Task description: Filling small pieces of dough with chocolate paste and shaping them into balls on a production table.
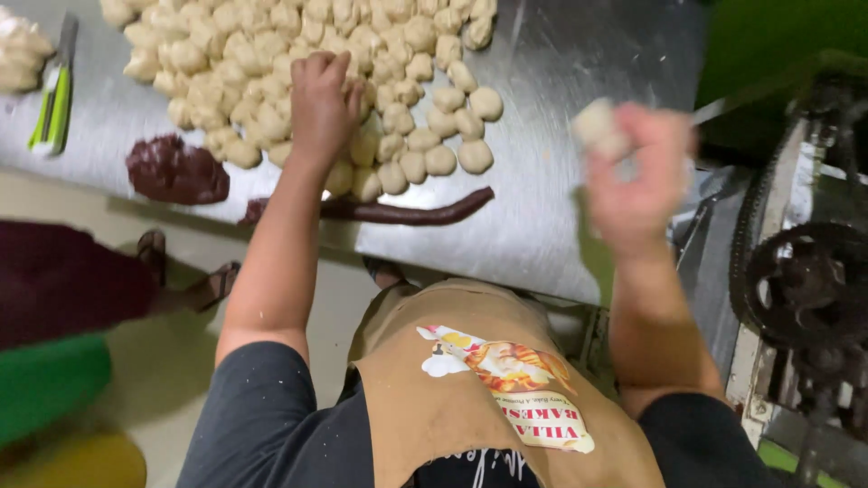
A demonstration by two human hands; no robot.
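Bright overhead light glares off the steel table (542, 208); the raised right hand (637, 176) is motion-blurred, edges slightly distorted.

Right hand (637, 172) blurred; dough pile (298, 54) cut off.

The dough balls (298, 54) are pale cream, heaped on a silver-grey steel table (561, 208); the lump of paste (176, 170) and the long paste roll (398, 211) are dark reddish brown; the piece of dough (599, 126) in the right hand (637, 176) is off-white; the apron (461, 389) is tan with a colourful printed patch; the scraper (54, 95) has a lime-green handle.
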